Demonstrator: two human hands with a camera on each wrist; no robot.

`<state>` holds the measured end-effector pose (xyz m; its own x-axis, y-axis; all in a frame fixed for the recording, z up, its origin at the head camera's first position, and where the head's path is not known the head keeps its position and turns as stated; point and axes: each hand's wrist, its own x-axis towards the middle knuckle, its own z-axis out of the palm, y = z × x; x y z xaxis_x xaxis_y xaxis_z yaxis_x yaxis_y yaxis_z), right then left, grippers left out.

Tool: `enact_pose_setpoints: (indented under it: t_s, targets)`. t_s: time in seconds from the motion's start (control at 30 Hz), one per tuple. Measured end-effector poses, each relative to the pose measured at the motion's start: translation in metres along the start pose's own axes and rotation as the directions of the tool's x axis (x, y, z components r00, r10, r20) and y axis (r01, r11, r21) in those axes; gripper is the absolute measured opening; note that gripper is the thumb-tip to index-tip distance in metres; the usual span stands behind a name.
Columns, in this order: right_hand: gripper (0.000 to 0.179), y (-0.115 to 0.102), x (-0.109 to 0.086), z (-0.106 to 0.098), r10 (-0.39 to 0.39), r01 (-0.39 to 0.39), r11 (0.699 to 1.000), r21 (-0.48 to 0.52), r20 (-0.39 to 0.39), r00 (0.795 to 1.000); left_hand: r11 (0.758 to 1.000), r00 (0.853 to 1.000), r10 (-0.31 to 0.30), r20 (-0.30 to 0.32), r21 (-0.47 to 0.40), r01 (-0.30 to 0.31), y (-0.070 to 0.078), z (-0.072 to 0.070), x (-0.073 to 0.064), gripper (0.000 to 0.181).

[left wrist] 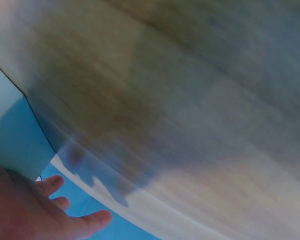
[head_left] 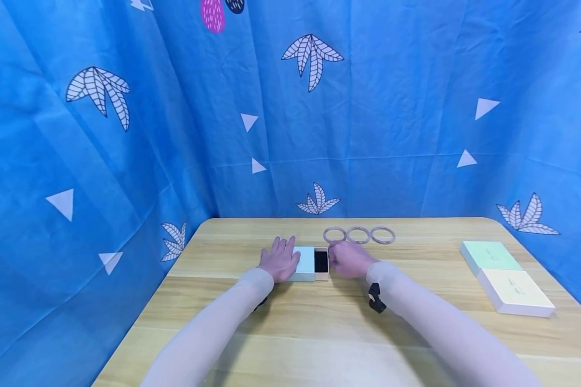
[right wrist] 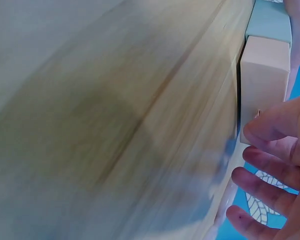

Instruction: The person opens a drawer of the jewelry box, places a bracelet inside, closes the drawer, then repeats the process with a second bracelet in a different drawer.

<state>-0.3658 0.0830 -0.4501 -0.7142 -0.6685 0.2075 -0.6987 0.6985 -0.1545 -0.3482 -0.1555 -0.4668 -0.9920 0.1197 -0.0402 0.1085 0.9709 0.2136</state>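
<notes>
A light blue drawer box lies on the table, and its pale pink drawer sticks out partway at the right, showing a black lining. My left hand rests on the left part of the box with its fingers straight. At the drawer's outer end, my right hand pinches with thumb and forefinger. The right wrist view shows the thumb against the pink end face, beside a small slit; the other fingers are loosely bent. What the fingertips grip there is mostly hidden.
Three pale rings lie in a row behind the right hand. On the table's right side sit a light green box and a cream box, end to end. A blue patterned curtain hangs around the wooden table.
</notes>
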Motion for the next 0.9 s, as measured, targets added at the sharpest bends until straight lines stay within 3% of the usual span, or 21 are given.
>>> enact_pose_setpoints:
  t_s: [0.3, 0.9]
  targets:
    - [0.027, 0.009, -0.009, -0.001, -0.011, 0.011, 1.0, -0.014, -0.024, 1.0, 1.0, 1.0, 0.007, 0.003, -0.002, -0.007, 0.0, -0.002, -0.002, 0.068]
    - [0.026, 0.015, -0.017, -0.006, -0.002, 0.001, 1.0, -0.021, -0.013, 1.0, 1.0, 1.0, 0.002, 0.015, 0.003, -0.002, -0.004, 0.002, 0.004, 0.068]
